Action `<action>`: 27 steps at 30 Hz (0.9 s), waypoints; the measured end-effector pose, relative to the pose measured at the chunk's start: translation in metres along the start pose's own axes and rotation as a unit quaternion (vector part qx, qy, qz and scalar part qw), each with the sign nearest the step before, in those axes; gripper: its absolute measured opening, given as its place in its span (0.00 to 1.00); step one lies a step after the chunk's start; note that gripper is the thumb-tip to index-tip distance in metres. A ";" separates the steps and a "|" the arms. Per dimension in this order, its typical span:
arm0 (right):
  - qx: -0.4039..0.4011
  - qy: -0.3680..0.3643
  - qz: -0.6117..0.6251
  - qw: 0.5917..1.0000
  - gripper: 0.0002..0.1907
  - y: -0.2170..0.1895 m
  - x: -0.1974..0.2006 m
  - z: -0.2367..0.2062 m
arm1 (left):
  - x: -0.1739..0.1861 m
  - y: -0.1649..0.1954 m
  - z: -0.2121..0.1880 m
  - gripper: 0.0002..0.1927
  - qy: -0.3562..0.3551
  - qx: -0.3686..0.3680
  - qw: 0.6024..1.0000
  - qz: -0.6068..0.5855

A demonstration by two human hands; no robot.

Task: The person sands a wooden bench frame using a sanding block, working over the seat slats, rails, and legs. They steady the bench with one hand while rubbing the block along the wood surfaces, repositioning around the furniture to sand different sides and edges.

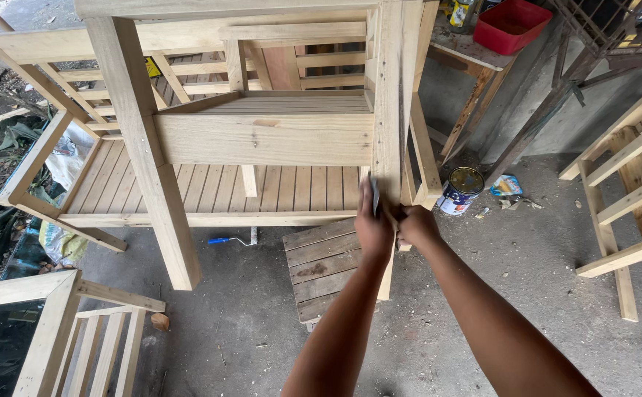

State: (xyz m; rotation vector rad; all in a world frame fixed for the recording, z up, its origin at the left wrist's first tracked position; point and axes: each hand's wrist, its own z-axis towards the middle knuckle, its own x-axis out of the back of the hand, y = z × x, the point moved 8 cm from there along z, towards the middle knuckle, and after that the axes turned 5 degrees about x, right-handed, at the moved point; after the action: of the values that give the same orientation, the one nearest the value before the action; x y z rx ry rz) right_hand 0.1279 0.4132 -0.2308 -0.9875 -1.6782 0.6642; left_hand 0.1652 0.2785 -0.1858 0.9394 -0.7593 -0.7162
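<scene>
A small flat sheet, grey and likely sandpaper (374,197), is pressed against the lower part of an upright wooden leg (389,110) of an unpainted wooden frame (262,138) — a piece of furniture turned so its legs rise toward the camera. The left hand (374,229) lies flat over the sheet, fingers together and pushed against the wood. The right hand (416,224) is curled shut just beside it, gripping the leg's edge; what, if anything, it pinches is hidden. The leg looks bare and pale like the rest of the frame, so no coat is on it yet — how much of it has been rubbed smooth cannot be told. On the concrete floor (247,331) below sit a small slatted stool (321,268), a paint roller (229,240) and an open paint tin (462,190).
</scene>
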 end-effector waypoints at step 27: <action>0.012 0.003 0.041 0.999 0.20 0.001 -0.004 -0.005 | 0.009 -0.071 -0.096 0.26 -0.020 0.310 0.951 -0.003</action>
State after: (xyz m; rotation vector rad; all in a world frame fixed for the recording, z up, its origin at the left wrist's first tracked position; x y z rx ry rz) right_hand 0.1331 0.4102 -0.2318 -1.0441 -1.6282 0.7343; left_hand 0.2343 0.2837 -0.2841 1.4970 -1.0458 -0.5035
